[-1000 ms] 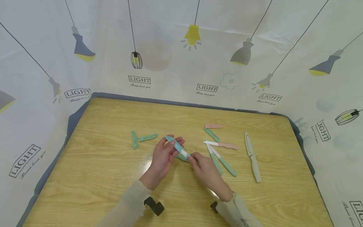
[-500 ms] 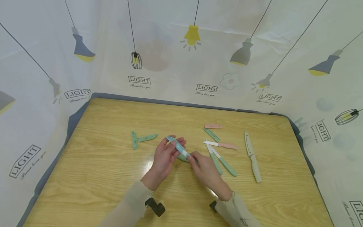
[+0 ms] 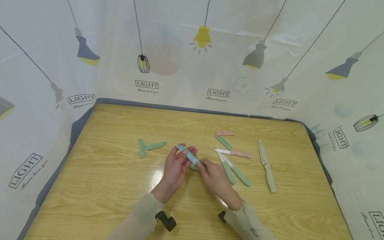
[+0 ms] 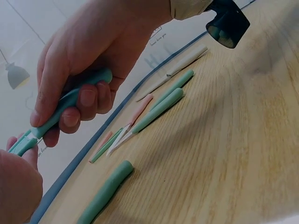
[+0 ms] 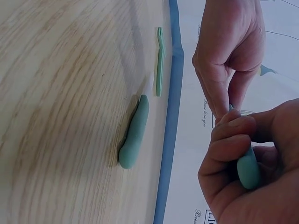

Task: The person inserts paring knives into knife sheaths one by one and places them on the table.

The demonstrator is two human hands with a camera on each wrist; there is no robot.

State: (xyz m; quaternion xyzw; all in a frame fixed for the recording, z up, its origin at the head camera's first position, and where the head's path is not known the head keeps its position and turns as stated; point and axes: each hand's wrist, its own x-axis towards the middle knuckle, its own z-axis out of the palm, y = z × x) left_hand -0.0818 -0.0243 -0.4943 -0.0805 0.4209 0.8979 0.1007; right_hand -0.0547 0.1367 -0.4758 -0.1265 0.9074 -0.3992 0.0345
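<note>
Above the middle of the table, my left hand (image 3: 175, 168) pinches a light blue-green blade cover (image 3: 186, 154) between thumb and fingers. My right hand (image 3: 218, 178) grips the green handle (image 4: 63, 108) of a knife whose blade is inside the cover. A short pale bit of blade (image 4: 32, 136) shows between cover and handle in the left wrist view. Under the hands another green-handled knife (image 5: 135, 133) lies on the table, its white blade (image 5: 148, 85) bare in the right wrist view.
Left of the hands lie two green covers (image 3: 156, 145). To the right are a pink cover (image 3: 225, 133), a green cover (image 3: 223, 142), a pink-handled knife (image 3: 241, 154), two green-handled knives (image 3: 240, 175) and a larger beige knife (image 3: 270, 176). Printed curtains (image 3: 180, 83) surround the table.
The hands have drawn slightly closer together. Less white blade shows between the cover and the handle, as the knife has slid further into the cover.
</note>
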